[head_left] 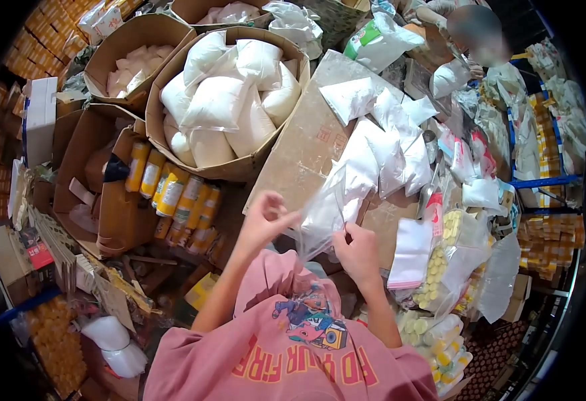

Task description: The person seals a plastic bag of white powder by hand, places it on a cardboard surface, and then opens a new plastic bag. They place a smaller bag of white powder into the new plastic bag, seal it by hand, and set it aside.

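Observation:
In front of the pink shirt, a clear plastic bag (319, 217) hangs between my two hands. My right hand (358, 250) pinches the bag's edge at its right side. My left hand (266, 220) is at the bag's left side, fingers curled but apart and partly smeared by motion; no grip on the film shows. Just beyond, several white filled bags (360, 164) lie on a brown cardboard sheet (306, 127). A stack of flat white bags (410, 247) lies to the right of my right hand.
A large round carton (269, 157) of white filled bags stands at the upper left, with yellow-labelled rolls (171, 194) below it. Packs of pale yellow pieces (433, 274) sit at the right. Another person (477, 40) is at the upper right.

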Demonstrator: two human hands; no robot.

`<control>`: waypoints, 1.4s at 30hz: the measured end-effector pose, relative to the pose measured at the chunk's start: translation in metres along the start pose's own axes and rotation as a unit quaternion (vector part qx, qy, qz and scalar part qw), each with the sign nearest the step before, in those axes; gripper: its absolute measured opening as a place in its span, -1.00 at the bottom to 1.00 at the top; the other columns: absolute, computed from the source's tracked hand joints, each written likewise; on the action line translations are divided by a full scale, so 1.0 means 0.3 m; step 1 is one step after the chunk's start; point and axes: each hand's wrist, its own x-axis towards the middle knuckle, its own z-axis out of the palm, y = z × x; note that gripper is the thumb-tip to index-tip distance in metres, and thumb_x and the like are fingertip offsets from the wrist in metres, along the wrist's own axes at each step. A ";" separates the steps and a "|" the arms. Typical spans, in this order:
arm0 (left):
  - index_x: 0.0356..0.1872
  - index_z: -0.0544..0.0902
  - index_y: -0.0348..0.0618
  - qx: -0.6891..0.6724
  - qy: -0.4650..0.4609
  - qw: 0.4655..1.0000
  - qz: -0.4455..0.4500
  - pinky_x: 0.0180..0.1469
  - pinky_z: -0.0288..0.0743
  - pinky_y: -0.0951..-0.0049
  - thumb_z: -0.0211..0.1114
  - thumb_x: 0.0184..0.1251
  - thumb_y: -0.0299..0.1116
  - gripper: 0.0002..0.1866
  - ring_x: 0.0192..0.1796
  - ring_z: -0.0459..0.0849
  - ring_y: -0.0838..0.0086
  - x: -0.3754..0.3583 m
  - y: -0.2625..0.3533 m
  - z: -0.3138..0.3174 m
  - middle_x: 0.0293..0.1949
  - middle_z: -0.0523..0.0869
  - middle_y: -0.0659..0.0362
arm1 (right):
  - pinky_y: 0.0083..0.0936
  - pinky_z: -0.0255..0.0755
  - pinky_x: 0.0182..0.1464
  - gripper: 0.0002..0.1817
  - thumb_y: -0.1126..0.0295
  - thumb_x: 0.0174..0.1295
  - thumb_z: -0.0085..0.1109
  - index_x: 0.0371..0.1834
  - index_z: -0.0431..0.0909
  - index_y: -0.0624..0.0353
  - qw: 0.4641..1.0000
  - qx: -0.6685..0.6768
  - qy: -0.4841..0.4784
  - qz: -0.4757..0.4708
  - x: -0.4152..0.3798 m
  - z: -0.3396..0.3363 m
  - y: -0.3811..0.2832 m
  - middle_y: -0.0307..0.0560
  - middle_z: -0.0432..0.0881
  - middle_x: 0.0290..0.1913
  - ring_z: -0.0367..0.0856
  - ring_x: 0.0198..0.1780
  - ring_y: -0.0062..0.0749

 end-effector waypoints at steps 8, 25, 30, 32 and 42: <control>-0.42 0.59 -0.23 0.302 -0.216 0.927 -0.056 -0.37 0.55 0.52 0.45 0.22 -0.35 -0.79 -0.46 0.68 0.57 -0.092 -0.112 0.105 -0.54 0.67 0.23 | -0.40 0.50 -0.48 -0.75 0.42 0.30 0.10 -0.48 0.49 0.38 0.976 0.186 0.054 0.104 -0.027 0.078 0.070 0.05 0.59 -0.61 0.65 -0.57 -0.30; -0.51 0.41 -0.22 0.380 0.045 0.888 0.257 -0.37 0.42 0.23 0.50 0.07 -0.41 -0.65 -0.42 0.51 0.14 -0.136 -0.025 0.024 -0.48 0.48 0.08 | -0.05 0.41 -0.36 -0.66 0.29 0.18 0.15 -0.54 0.50 0.42 0.995 -0.032 0.040 0.087 -0.043 0.074 0.200 0.36 0.53 -0.54 0.56 -0.46 0.28; -0.28 0.61 -0.19 0.400 -0.096 0.853 0.321 -0.04 0.50 0.25 0.44 0.16 -0.32 -0.78 -0.22 0.65 0.17 -0.207 -0.048 0.136 -0.31 0.67 0.10 | -0.07 0.41 -0.37 -0.65 0.29 0.17 0.14 -0.58 0.53 0.43 0.987 0.083 0.003 0.141 -0.052 0.098 0.156 0.32 0.54 -0.60 0.57 -0.53 0.19; -0.26 0.65 -0.17 0.496 -0.152 0.804 0.290 0.08 0.47 0.26 0.42 0.17 -0.27 -0.77 -0.18 0.69 0.23 -0.223 -0.085 0.136 -0.33 0.70 0.12 | -0.08 0.42 -0.37 -0.65 0.29 0.17 0.14 -0.58 0.52 0.42 0.975 0.145 -0.003 0.169 -0.052 0.092 0.127 0.28 0.55 -0.63 0.56 -0.56 0.17; -0.32 0.66 -0.06 0.615 -0.272 0.668 0.319 0.33 0.33 0.24 0.28 0.20 -0.29 -0.88 -0.16 0.71 0.34 -0.226 -0.151 0.061 -0.41 0.73 0.20 | -0.11 0.37 -0.29 -0.73 0.32 0.13 0.28 -0.44 0.43 0.29 0.990 -0.126 0.057 0.022 -0.033 0.069 0.212 0.13 0.53 -0.48 0.51 -0.38 0.13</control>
